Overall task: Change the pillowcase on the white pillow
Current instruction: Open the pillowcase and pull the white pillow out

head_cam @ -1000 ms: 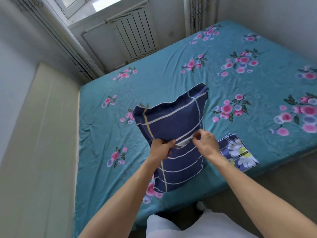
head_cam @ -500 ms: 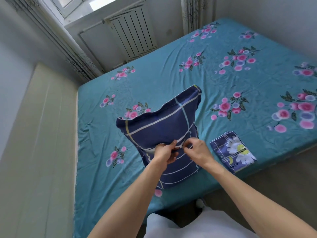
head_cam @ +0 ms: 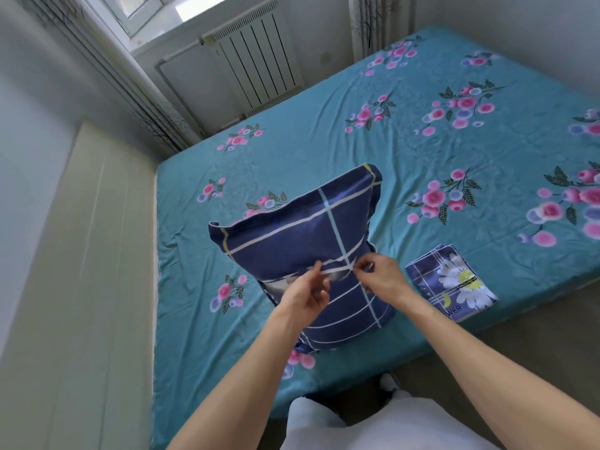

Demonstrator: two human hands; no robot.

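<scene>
Teal bedsheet (head_cam: 324, 151) printed with pink and lilac flower sprays covers a bed that fills most of the room, with a white radiator (head_cam: 256, 63) under a window on the far wall and a pale cream panel (head_cam: 81, 271) running along the bed's left side. Near the bed's front edge stands the pillow (head_cam: 311, 254), propped up on its lower end and leaning away from the camera, dressed in a navy pillowcase crossed by white, light-blue and yellow lines. A slit runs across the near face of the case, roughly at mid-height, and a pale strip of fabric shows along it.

Both hands meet at that slit. The left hand (head_cam: 308, 293) has its fingers curled, pinching the fabric edge at the left end of the pale strip. The right hand (head_cam: 381, 277) pinches the same edge just to the right, thumb and forefinger closed on the cloth. Both forearms reach in from the bottom of the view, above a bit of white clothing.

On the sheet to the right of the pillow, well clear of it, lies a folded pillowcase (head_cam: 451, 282), navy with a white daisy print, flat beside the bed's front edge.
</scene>
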